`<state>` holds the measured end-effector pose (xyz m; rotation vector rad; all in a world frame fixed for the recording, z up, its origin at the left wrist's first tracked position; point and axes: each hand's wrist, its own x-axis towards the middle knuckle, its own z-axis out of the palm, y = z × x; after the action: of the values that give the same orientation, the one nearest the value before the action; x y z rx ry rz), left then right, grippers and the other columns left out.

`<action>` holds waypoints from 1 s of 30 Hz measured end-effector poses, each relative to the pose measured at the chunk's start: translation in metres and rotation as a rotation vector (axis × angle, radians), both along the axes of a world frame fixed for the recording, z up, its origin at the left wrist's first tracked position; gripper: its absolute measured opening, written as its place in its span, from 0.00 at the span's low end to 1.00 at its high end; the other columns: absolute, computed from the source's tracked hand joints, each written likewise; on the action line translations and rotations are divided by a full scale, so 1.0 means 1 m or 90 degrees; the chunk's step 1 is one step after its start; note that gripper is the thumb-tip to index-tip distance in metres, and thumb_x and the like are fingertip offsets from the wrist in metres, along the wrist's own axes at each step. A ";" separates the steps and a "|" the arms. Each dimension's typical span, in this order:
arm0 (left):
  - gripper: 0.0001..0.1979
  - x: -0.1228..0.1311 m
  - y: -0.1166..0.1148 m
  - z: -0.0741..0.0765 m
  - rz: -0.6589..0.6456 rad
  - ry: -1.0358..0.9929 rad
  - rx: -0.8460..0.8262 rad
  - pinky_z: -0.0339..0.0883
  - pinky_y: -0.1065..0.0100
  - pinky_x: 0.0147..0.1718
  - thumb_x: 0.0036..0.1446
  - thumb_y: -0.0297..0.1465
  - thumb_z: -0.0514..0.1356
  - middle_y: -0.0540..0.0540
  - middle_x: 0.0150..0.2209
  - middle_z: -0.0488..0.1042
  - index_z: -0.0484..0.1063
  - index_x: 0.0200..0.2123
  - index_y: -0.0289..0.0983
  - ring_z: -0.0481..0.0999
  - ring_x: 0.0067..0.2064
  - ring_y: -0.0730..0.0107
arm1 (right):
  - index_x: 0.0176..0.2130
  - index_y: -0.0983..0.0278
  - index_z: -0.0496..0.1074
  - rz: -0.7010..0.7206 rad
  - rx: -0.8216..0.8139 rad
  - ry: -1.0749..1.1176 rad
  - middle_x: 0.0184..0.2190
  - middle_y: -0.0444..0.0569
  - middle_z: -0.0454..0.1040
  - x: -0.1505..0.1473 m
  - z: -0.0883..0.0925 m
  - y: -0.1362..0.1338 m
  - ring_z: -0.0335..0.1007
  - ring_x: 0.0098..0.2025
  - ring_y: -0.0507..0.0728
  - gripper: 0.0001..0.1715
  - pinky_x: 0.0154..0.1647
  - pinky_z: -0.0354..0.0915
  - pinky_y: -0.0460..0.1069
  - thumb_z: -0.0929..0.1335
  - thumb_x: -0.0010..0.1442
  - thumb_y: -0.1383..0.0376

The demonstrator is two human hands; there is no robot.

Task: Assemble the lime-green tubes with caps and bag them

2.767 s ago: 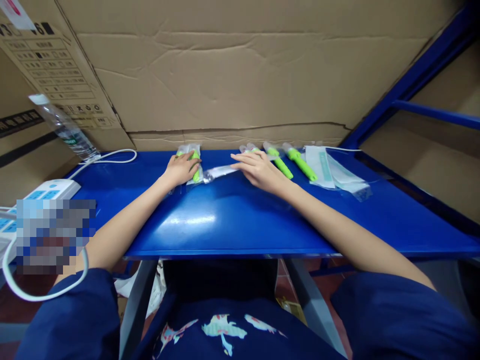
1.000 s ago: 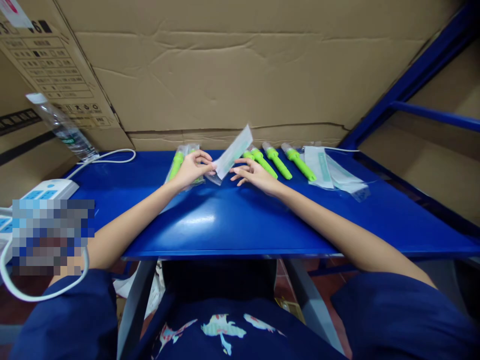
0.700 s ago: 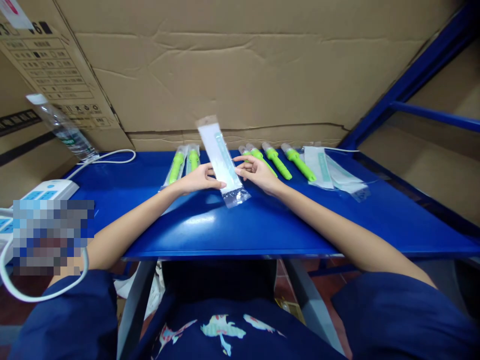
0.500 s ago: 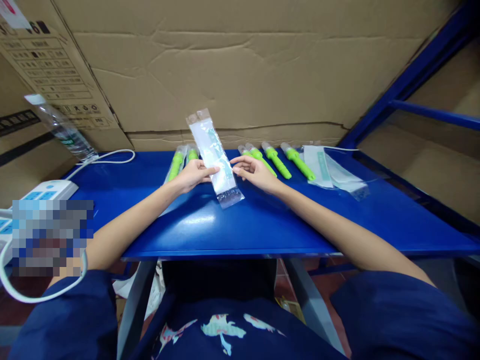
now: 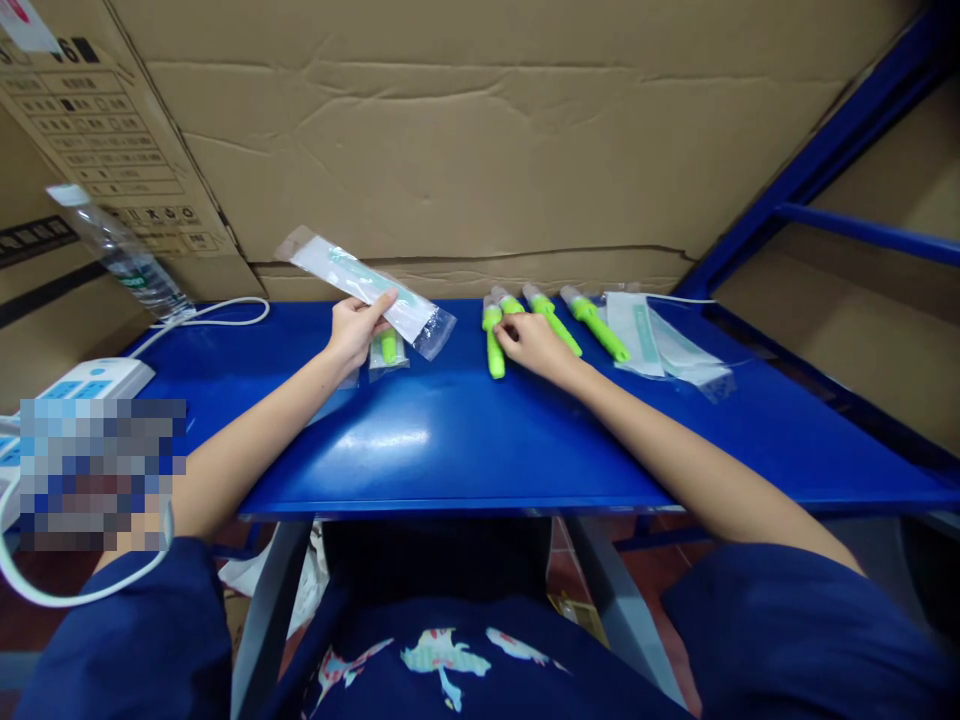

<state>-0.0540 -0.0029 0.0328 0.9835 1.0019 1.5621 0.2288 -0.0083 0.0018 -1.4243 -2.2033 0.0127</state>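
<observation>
In my left hand [image 5: 361,330] is a flat clear plastic packet [image 5: 352,270] with a white and pale green face, pinched under the thumb and tilted down to the right. My right hand [image 5: 536,345] has its fingers curled against a bright green plastic stick [image 5: 493,345] with a clear cap, gripping its side; part of the fingertips is hidden. Several like it, including a green stick [image 5: 556,325] and another green stick [image 5: 600,328], lie behind and right of that hand. Below my left hand, a bagged green stick [image 5: 388,348] is partly covered.
Flat packets [image 5: 637,335] lie at the right on the blue table [image 5: 450,450]. At the left are a white power strip [image 5: 112,378], a looped white cable [image 5: 232,310] and a leaning water bottle [image 5: 131,265]. A cardboard wall [image 5: 465,150] closes off the back.
My left hand has shifted left and tipped the packet flatter. My right hand has left the packet and closed on a green stick, which now points more toward me.
</observation>
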 end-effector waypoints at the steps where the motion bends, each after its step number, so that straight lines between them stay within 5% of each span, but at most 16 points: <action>1: 0.15 -0.001 0.000 0.000 0.004 0.002 0.000 0.80 0.56 0.50 0.46 0.30 0.76 0.40 0.36 0.83 0.76 0.33 0.30 0.84 0.42 0.59 | 0.32 0.65 0.75 0.008 -0.007 0.006 0.30 0.56 0.77 -0.003 0.003 -0.003 0.76 0.33 0.62 0.20 0.41 0.70 0.56 0.60 0.70 0.61; 3: 0.15 -0.002 0.001 0.000 0.007 0.008 0.002 0.80 0.56 0.49 0.47 0.31 0.76 0.40 0.36 0.83 0.76 0.33 0.30 0.84 0.42 0.58 | 0.35 0.65 0.76 0.014 0.018 0.001 0.32 0.56 0.78 -0.005 0.006 -0.006 0.76 0.36 0.63 0.21 0.41 0.70 0.56 0.59 0.71 0.61; 5: 0.15 -0.002 0.001 0.000 0.005 0.014 0.001 0.80 0.56 0.49 0.48 0.32 0.75 0.40 0.35 0.83 0.76 0.34 0.30 0.84 0.42 0.58 | 0.46 0.68 0.76 0.023 0.083 -0.036 0.44 0.61 0.79 -0.003 0.004 -0.005 0.75 0.48 0.67 0.19 0.49 0.69 0.59 0.59 0.68 0.67; 8: 0.15 -0.001 0.001 -0.001 0.001 0.021 -0.004 0.80 0.57 0.48 0.48 0.32 0.75 0.40 0.35 0.82 0.76 0.34 0.30 0.84 0.42 0.57 | 0.61 0.69 0.68 0.061 0.122 -0.122 0.64 0.62 0.67 0.005 -0.004 0.003 0.62 0.64 0.69 0.30 0.59 0.63 0.64 0.60 0.61 0.75; 10: 0.15 -0.001 0.000 -0.001 0.000 0.019 -0.009 0.81 0.57 0.48 0.48 0.32 0.75 0.39 0.35 0.82 0.76 0.34 0.30 0.84 0.43 0.57 | 0.63 0.68 0.66 0.080 0.096 -0.159 0.69 0.60 0.61 0.011 -0.009 0.008 0.57 0.68 0.70 0.33 0.60 0.61 0.65 0.60 0.61 0.76; 18: 0.14 -0.004 0.006 -0.001 0.014 -0.012 -0.022 0.80 0.59 0.48 0.50 0.31 0.74 0.39 0.36 0.82 0.75 0.35 0.30 0.84 0.44 0.57 | 0.59 0.67 0.70 0.154 0.057 -0.238 0.53 0.63 0.74 0.004 0.001 0.001 0.65 0.56 0.70 0.22 0.53 0.59 0.62 0.63 0.68 0.64; 24: 0.14 -0.010 0.014 -0.001 0.062 -0.060 -0.029 0.80 0.59 0.48 0.49 0.30 0.75 0.41 0.35 0.82 0.74 0.34 0.31 0.85 0.42 0.59 | 0.59 0.67 0.68 0.238 0.081 -0.165 0.55 0.63 0.73 -0.002 0.001 -0.003 0.66 0.56 0.69 0.22 0.54 0.61 0.60 0.61 0.71 0.62; 30: 0.12 -0.015 0.016 0.000 0.083 -0.082 -0.025 0.79 0.61 0.51 0.52 0.29 0.73 0.42 0.34 0.82 0.73 0.33 0.32 0.84 0.44 0.61 | 0.62 0.67 0.64 0.131 0.132 -0.072 0.57 0.64 0.73 -0.002 0.010 -0.010 0.67 0.59 0.70 0.24 0.59 0.57 0.64 0.60 0.70 0.61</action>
<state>-0.0689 0.0132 0.0329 0.7928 1.0184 1.6836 0.2266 -0.0179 0.0117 -1.1077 -2.3567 -0.2223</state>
